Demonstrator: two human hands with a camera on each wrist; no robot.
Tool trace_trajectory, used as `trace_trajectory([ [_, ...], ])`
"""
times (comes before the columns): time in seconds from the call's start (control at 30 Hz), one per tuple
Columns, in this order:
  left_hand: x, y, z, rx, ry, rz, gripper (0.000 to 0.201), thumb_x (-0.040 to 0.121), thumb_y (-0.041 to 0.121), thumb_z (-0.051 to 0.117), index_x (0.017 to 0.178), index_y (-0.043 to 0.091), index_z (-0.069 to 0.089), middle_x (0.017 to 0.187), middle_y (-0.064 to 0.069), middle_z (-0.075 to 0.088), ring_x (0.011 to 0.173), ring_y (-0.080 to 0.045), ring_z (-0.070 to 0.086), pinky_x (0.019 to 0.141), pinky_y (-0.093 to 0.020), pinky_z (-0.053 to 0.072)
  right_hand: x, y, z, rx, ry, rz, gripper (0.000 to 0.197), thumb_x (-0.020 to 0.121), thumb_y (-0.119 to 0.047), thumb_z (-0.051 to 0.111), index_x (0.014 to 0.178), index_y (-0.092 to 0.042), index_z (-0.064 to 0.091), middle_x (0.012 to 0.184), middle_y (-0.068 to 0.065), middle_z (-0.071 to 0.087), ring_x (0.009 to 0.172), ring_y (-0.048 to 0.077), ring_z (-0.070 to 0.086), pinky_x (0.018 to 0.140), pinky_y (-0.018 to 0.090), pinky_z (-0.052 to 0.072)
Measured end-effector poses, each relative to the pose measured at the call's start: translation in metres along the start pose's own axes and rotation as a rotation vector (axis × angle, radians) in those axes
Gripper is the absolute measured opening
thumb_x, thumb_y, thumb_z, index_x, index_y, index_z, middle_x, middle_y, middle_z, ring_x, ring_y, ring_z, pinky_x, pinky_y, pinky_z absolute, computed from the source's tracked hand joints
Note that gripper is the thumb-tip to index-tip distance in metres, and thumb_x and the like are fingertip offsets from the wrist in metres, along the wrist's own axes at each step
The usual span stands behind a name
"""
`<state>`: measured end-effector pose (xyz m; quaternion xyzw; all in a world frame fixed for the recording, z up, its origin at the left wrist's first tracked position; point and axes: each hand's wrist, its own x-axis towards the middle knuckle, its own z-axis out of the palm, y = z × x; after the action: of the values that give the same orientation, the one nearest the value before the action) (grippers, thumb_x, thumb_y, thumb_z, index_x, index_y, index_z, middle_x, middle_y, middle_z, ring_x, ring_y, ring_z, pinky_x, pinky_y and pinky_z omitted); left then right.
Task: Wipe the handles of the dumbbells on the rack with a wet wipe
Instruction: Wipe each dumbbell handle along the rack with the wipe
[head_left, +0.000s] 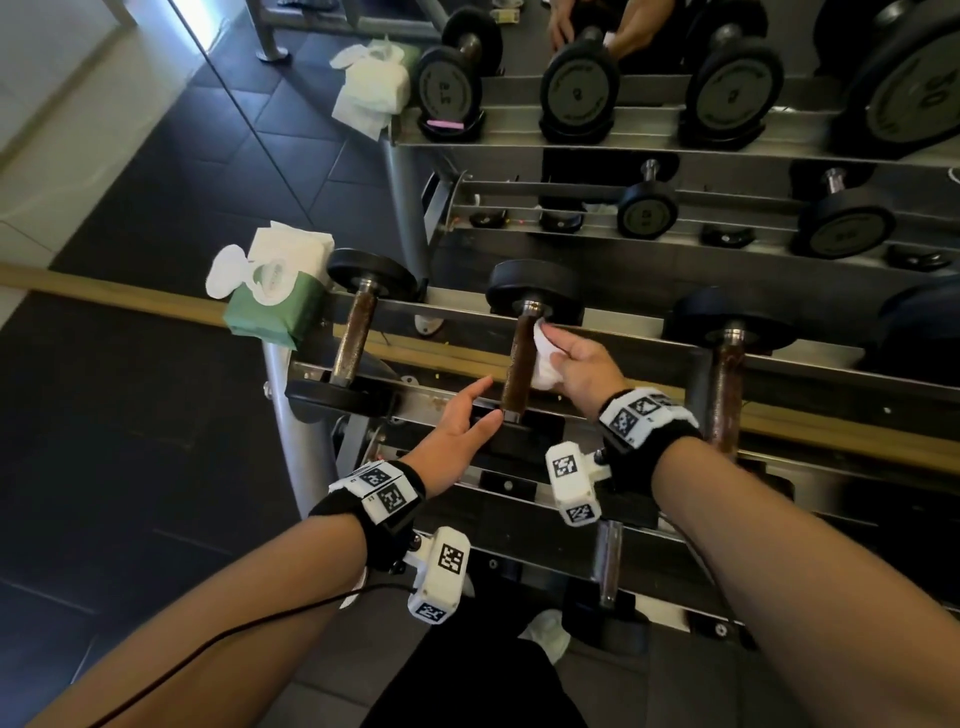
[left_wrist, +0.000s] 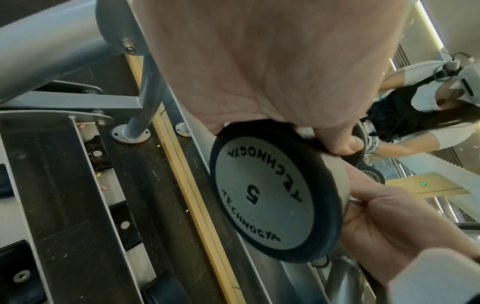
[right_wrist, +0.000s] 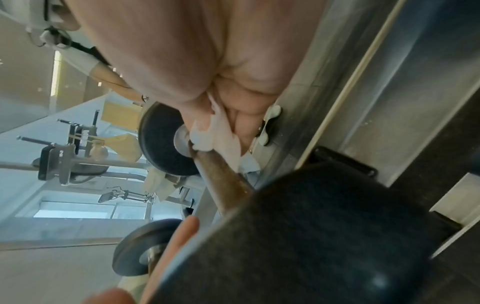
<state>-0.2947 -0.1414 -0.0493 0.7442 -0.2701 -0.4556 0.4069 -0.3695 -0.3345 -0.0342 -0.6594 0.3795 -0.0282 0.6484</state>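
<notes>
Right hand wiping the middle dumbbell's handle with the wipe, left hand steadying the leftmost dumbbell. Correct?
One thing is wrong: the left hand is at the near end of the middle dumbbell, not the leftmost one. The head view shows it. The right hand does hold the wipe against that handle.

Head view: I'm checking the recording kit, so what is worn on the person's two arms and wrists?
Both forearms are bare, with no sleeves. Each wrist carries a black band topped by white blocks printed with black square tag markers. A white boxy camera housing with the same markers hangs under each wrist. A thin dark cable trails along the left forearm.
</notes>
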Motion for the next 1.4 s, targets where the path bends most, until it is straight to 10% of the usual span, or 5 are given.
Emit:
trace_trajectory([
  [0.33,0.004,0.006,-0.009,0.037,-0.085,-0.046,0.068,0.100,0.045,0.047,0.156,0.035,0.009,0.164,0.001,0.011,0.148,-0.019,0.018,0.120,-0.041,0.022,-0.025,0.015,0.003,0.020,-0.056,0.109,0.039,0.101,0.000,0.042,0.133,-0.015,0.059,0.133,0.009,0.060,0.121,0.023,0.056,0.109,0.043,0.041],
  [0.47,0.003,0.011,-0.009,0.048,-0.099,-0.072,0.071,0.100,0.046,0.047,0.157,0.033,0.007,0.164,-0.002,0.012,0.147,-0.022,0.023,0.120,-0.050,0.024,-0.034,0.007,-0.005,0.040,-0.039,0.181,0.033,0.101,-0.001,0.042,0.124,-0.014,0.063,0.115,0.009,0.064,0.094,0.016,0.062,0.076,0.028,0.052],
  [0.73,0.002,0.028,-0.011,0.119,-0.127,-0.167,0.078,0.101,0.047,0.046,0.158,0.025,-0.003,0.165,-0.008,0.011,0.147,-0.028,0.027,0.120,-0.049,0.025,-0.057,-0.013,-0.038,0.349,-0.012,0.191,0.034,0.101,0.007,0.033,0.118,-0.004,0.060,0.100,0.010,0.063,0.087,0.019,0.063,0.059,0.024,0.059],
  [1.1,0.000,0.083,0.028,0.166,0.396,-0.011,0.046,0.097,0.014,0.058,0.141,0.020,0.047,0.140,-0.005,0.050,0.126,-0.023,0.051,0.105,-0.038,0.046,-0.084,-0.014,-0.129,0.324,-0.003,0.132,0.034,0.100,0.006,0.035,0.115,-0.005,0.063,0.098,0.009,0.067,0.086,0.020,0.065,0.057,0.025,0.058],
  [1.4,0.007,0.115,0.147,0.140,0.252,0.073,0.042,0.097,0.023,0.060,0.137,0.027,0.048,0.139,0.006,0.050,0.133,-0.013,0.042,0.113,-0.036,0.035,-0.106,0.016,-0.229,0.393,0.182,0.024,0.036,0.099,0.003,0.037,0.127,-0.003,0.059,0.104,0.007,0.068,0.092,0.019,0.066,0.070,0.028,0.056],
])
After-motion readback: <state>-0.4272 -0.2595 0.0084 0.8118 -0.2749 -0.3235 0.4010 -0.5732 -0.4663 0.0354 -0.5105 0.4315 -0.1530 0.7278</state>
